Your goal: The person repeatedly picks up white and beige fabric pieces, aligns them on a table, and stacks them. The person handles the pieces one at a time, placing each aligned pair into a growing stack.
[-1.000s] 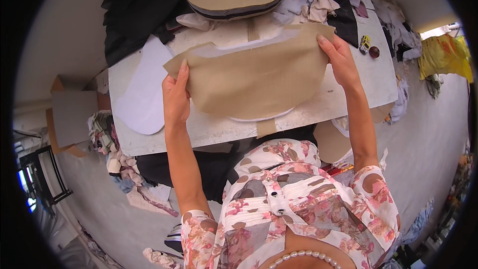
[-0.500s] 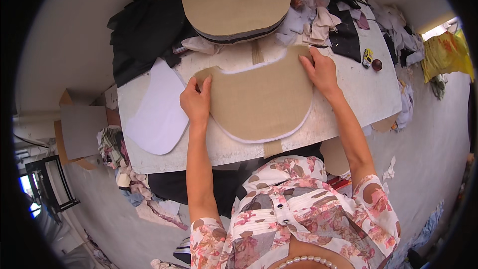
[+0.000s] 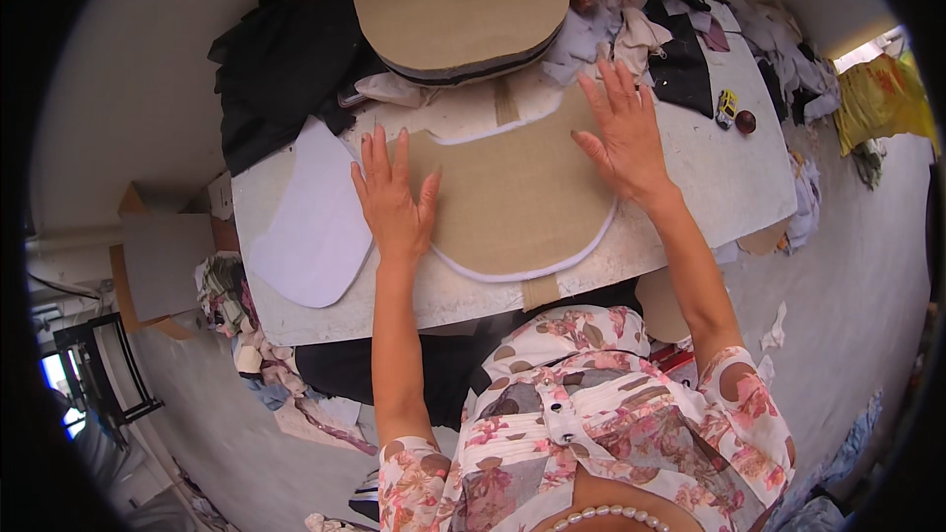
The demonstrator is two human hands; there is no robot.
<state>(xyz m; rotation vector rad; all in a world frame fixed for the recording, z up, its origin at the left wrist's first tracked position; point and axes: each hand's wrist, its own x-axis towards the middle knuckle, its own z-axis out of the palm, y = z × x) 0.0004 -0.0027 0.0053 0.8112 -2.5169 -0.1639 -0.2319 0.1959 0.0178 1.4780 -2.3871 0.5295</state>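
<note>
A tan fabric piece (image 3: 527,192) with a curved lower edge lies on the white tabletop, over a white layer that shows as a thin rim. On its left edge rests my left hand (image 3: 396,202), fingers stretched out and spread. My right hand (image 3: 626,138) lies flat on its upper right side, fingers spread as well. Neither hand holds anything. Left of my left hand is a separate white cut piece (image 3: 313,222) with a rounded bottom. Beyond the tan piece sits a thick stack of tan cut pieces (image 3: 468,15) with dark layers beneath.
Black cloth (image 3: 286,69) covers the table's far left corner. Scraps and clear plastic crowd the far right, near a small yellow toy car (image 3: 727,108) and a dark round ball (image 3: 746,122). A yellow bag (image 3: 882,103) hangs at right; a cardboard box (image 3: 163,261) stands at left.
Both hands have let go of the tan piece's upper corners and opened. They now lie flat with fingers spread on its sides. The piece stays in nearly the same place.
</note>
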